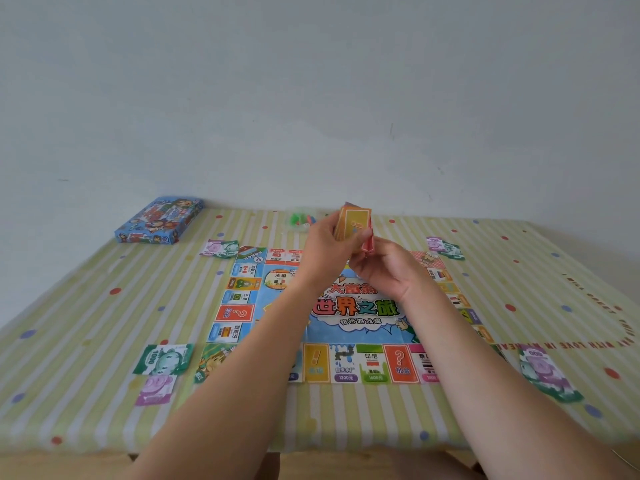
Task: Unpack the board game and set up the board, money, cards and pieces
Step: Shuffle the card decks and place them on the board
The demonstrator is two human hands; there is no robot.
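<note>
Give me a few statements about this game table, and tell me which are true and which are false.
1. The board lies unfolded on the table. True.
2. The game box sits at the table's near right corner. False: it lies at the far left, beyond the board.
3. The left hand and right hand hold cards above the board. True.
4. The banknotes lie at one corner of the board only. False: there are notes by all four corners.
5. The bag of pieces lies past the board's far edge. True.
</note>
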